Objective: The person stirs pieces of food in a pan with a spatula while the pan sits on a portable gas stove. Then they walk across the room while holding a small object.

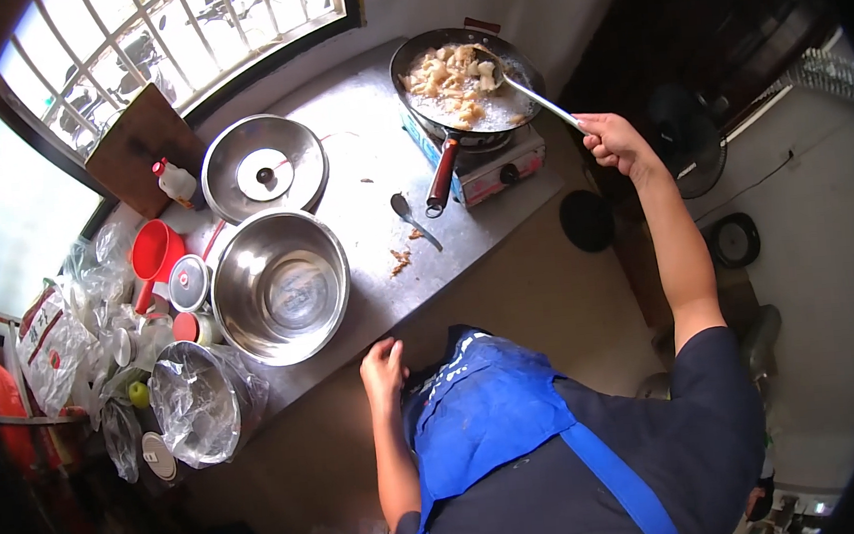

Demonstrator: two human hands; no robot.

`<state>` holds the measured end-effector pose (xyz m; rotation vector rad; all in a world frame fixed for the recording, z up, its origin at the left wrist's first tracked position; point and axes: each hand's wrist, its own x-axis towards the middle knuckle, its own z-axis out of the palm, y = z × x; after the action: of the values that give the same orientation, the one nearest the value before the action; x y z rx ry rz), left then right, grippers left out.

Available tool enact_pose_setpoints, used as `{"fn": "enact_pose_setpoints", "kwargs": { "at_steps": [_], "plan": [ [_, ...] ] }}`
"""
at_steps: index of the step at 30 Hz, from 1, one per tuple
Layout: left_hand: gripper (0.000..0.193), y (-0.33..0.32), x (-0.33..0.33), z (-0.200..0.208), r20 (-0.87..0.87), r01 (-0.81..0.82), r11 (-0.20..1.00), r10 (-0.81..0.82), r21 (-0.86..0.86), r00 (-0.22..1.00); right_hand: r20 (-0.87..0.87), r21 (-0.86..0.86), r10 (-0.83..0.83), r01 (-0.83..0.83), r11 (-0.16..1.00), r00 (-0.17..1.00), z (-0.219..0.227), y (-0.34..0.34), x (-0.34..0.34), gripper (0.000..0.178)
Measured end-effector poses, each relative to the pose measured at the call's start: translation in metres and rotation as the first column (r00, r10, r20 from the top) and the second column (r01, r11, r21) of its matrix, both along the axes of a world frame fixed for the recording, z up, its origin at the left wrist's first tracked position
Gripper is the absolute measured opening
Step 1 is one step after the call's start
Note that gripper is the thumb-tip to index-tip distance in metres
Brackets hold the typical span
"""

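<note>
My right hand [614,144] is closed round the pale handle of a long-handled ladle [540,100]. The ladle's round head rests among the food in a dark wok [401,93]; whether it has holes I cannot tell. Pale, chunky pieces of food [447,77] lie in bubbling liquid there. Under the wok stands a portable gas stove [511,167], and the wok's red-brown handle [445,172] points toward me. Low beside the table's front edge hangs my left hand [383,369], its fingers curled in with nothing visible in them.
On the metal table [363,152] are a large steel bowl [283,288], another steel bowl with a lid [264,169], a dark spoon [413,218] and brown scraps [400,261]. A red dipper [157,250], plastic bags [57,346] and a bag-lined bin [197,401] crowd the left.
</note>
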<state>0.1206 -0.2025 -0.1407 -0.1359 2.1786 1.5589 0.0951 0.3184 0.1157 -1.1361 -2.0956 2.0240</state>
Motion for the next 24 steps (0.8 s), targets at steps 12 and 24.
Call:
{"fn": "enact_pose_setpoints", "kwargs": {
  "at_steps": [12,24],
  "plan": [
    [0.041,-0.149,0.083,-0.142,0.166,0.092,0.767,0.019,-0.635,0.986,0.103,0.671,0.153,-0.182,0.718,0.983,0.007,-0.009,-0.073,0.033],
    [0.027,-0.171,0.121,-0.236,0.504,-0.11,0.954,0.243,-0.28,0.829,0.334,0.942,0.232,-0.317,-0.11,0.913,-0.016,-0.04,-0.062,0.034]
  ]
}}
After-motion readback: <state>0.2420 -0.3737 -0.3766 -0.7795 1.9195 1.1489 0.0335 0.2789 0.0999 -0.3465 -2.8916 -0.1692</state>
